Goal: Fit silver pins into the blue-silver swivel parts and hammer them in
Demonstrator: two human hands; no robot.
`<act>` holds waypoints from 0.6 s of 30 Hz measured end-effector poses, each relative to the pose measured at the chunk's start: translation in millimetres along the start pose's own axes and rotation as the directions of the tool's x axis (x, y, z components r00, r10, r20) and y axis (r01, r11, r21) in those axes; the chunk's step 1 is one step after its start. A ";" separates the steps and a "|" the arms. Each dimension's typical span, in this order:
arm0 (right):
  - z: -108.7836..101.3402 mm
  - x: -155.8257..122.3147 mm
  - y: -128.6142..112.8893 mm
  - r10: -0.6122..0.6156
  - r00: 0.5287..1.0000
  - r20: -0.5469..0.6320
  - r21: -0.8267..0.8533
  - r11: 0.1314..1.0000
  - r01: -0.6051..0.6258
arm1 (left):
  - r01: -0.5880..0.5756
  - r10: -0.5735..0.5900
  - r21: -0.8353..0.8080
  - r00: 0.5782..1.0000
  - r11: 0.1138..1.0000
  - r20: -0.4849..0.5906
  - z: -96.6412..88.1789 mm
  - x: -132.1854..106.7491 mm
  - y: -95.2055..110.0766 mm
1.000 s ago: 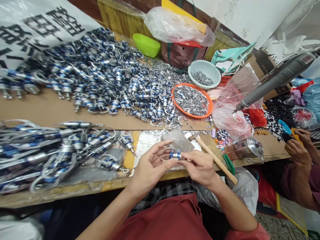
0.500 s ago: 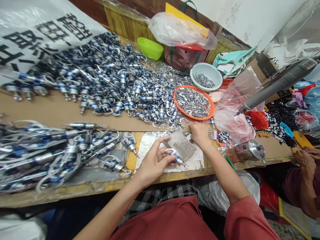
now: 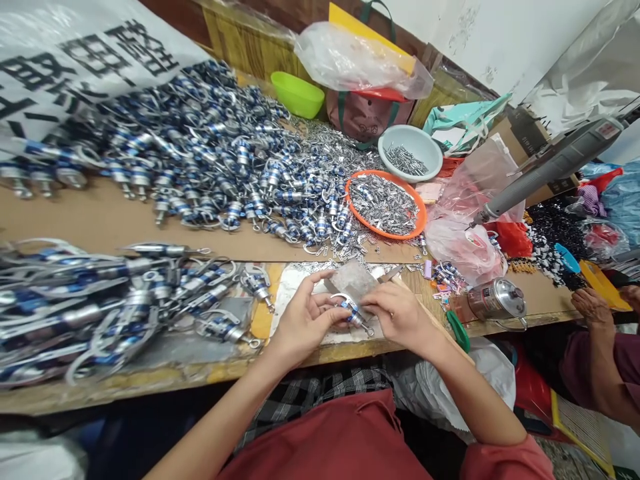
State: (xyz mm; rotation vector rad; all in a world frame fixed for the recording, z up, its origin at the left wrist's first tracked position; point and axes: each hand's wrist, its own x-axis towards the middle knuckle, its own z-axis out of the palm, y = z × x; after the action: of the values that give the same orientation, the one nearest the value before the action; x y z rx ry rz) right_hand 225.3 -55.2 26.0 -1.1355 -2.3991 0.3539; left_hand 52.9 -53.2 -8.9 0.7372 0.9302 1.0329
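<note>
My left hand (image 3: 305, 317) is closed, thumb and fingers gripping a small blue-and-silver metal piece (image 3: 351, 311) with a curved pale arm and a ring at its lower end. Close against its right side is my right hand (image 3: 403, 312), fingertips pinched together. Whatever sits between those fingertips is too small or hidden to name. Behind both hands a worn grey block (image 3: 356, 277) rests on a white sheet (image 3: 286, 293). More blue-and-silver pieces (image 3: 220, 327) of the same look lie to the left of my left hand.
A large heap of similar pieces (image 3: 200, 153) covers the back left. An orange basin (image 3: 424, 213) holds small metal links; a pale bowl (image 3: 437, 165) holds metal pins. A grey electric screwdriver (image 3: 545, 175) hangs at right, above a metal cup (image 3: 493, 300). Another person's hand (image 3: 593, 307) is far right.
My right hand has come back from the small metal parts near the orange basin to the piece in my left hand. My left hand keeps its hold. The view has shifted slightly.
</note>
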 end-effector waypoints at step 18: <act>-6.8 -31.9 33.4 0.445 0.867 -0.223 -0.081 0.878 -0.472 | 0.006 -0.006 -0.013 1.000 1.000 -0.018 0.7 0.6 -3.0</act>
State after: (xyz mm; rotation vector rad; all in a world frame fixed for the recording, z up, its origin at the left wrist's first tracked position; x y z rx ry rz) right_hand 268.5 -58.9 8.7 -1.7244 -1.9821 0.2165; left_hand 54.7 -53.7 -11.4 0.7151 0.9404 1.0411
